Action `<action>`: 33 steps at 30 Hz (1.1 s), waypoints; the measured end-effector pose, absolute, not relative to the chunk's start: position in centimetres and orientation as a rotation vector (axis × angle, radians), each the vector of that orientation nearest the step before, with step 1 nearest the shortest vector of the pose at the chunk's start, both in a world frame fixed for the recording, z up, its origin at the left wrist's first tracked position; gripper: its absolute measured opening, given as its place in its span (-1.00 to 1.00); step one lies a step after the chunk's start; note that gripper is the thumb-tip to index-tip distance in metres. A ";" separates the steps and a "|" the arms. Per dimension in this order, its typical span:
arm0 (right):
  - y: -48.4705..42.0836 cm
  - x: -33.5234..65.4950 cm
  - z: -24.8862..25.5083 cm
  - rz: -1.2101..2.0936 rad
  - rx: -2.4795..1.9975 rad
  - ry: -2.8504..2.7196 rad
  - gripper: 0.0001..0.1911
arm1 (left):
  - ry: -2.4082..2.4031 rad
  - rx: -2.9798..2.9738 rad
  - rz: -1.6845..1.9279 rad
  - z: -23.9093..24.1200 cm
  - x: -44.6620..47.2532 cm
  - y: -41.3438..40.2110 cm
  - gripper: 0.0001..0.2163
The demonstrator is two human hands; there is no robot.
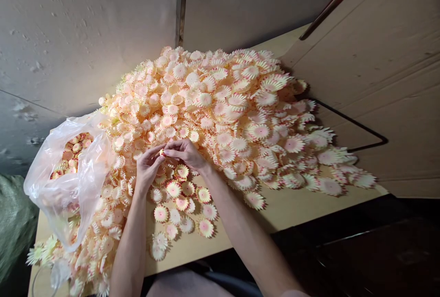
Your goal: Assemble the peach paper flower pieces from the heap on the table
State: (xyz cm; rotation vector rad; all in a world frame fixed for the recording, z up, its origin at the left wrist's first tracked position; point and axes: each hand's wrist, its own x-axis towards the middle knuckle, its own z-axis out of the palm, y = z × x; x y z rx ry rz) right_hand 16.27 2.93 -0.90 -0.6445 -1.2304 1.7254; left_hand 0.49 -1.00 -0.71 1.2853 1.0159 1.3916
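Note:
My left hand (148,165) and my right hand (184,154) meet at the near side of a big heap of artificial flower pieces (206,100). Between their fingertips is a small flower piece (162,152), cream with a red edge, pinched from both sides. Its exact shape is too small to make out. Just below my hands, several loose flower pieces (173,189) lie flat on the table, round with notched rims and pink or yellowish centres. To the left of my left hand stands an open clear plastic bag (92,182) with small, closed-up flower pieces (73,150) inside.
The wooden table (220,237) ends at a near edge by my body. A wall (103,26) rises behind the heap, with cardboard (374,72) at the right. A clear round container (46,278) sits at the lower left; a green sack (15,233) stands beyond the table's left side.

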 end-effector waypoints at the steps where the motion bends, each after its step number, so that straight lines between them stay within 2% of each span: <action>1: 2.9 16.3 -0.9 1.730 -0.641 -1.228 -0.81 | 1.012 1.288 1.388 -0.7 0.5 -1.0 -0.72; 33: 2.8 16.6 -0.1 1.759 -0.614 -1.250 -0.79 | 1.014 1.295 1.394 -0.4 0.7 -1.1 -0.71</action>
